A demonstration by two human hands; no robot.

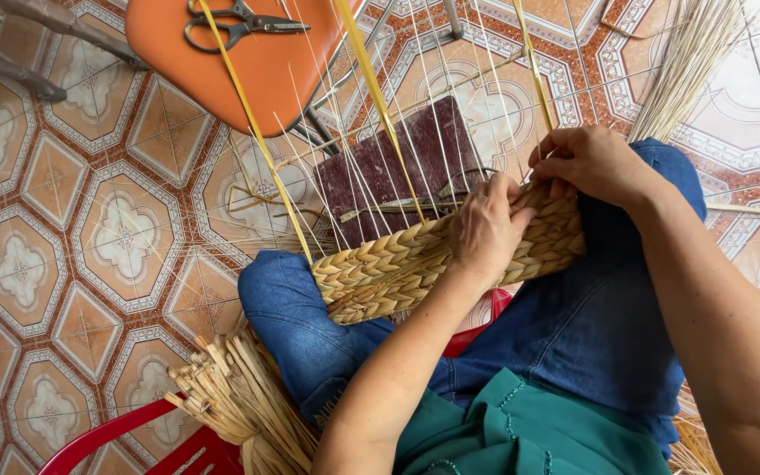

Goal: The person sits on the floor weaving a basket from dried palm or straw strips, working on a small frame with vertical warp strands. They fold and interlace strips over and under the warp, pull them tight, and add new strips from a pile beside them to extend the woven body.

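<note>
Seated weaver mid-row: a tan plaited straw band [433, 259] lies across the blue-jeaned lap [573, 325]. Left hand [485, 230] clamps its middle w/ fingers curled tight; right hand [593, 164], at the band's right end, pinches a pale upright reed strand [534, 70]. Next move likely calls for tucking that strand under while keeping tension; grey scissors [241, 22] on an orange plastic chair seat [248, 75], far left.

Half-woven straw braid [398, 264] across lap
</note>
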